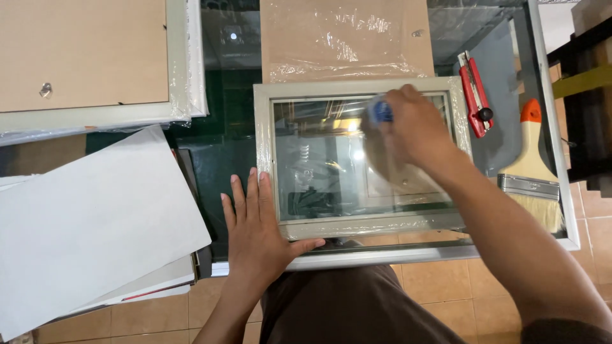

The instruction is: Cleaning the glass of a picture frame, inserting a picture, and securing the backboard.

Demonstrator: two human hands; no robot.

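Observation:
A light grey picture frame [266, 146] with a glass pane lies flat on a glass-topped table, its rim wrapped in clear film. My left hand [258, 229] presses flat, fingers spread, on the frame's lower left corner. My right hand [411, 130] rests on the pane's upper right part, closed around a small blue object [381, 111] that is mostly hidden by the fingers. What the blue object is cannot be told.
A red utility knife [475, 95] and a wide paintbrush [532, 172] lie at the right. White sheets [95, 223] are stacked at the left. A frame back [83, 57] sits upper left, a film-wrapped board [344, 38] behind. The table's metal edge [382, 255] runs near my lap.

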